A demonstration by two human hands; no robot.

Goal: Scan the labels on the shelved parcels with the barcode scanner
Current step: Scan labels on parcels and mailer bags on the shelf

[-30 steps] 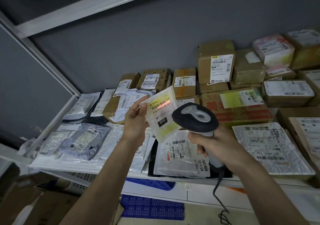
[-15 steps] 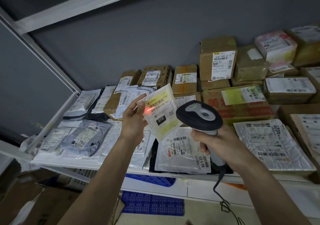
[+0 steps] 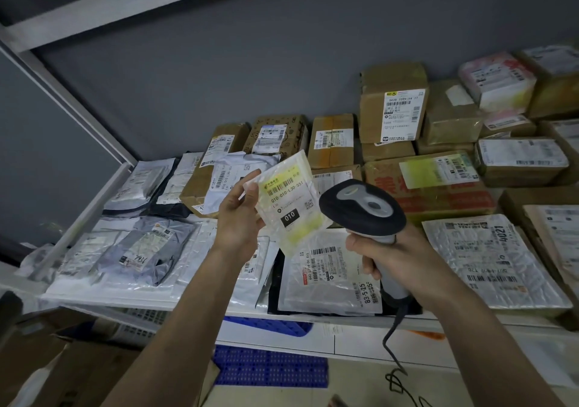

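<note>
Grey-walled white shelf (image 3: 175, 300) crowded with cardboard boxes and flat mailers; left hand (image 3: 238, 218) pinching one small yellow-labelled parcel (image 3: 289, 203) at its 9 o'clock edge; right hand (image 3: 391, 253) clamped around one barcode scanner (image 3: 363, 209), at the parcel's 3 o'clock.

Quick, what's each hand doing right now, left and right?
Left hand: holds the small clear parcel by its left edge, lifted above the shelf.
Right hand: grips the handle of the barcode scanner.
</note>
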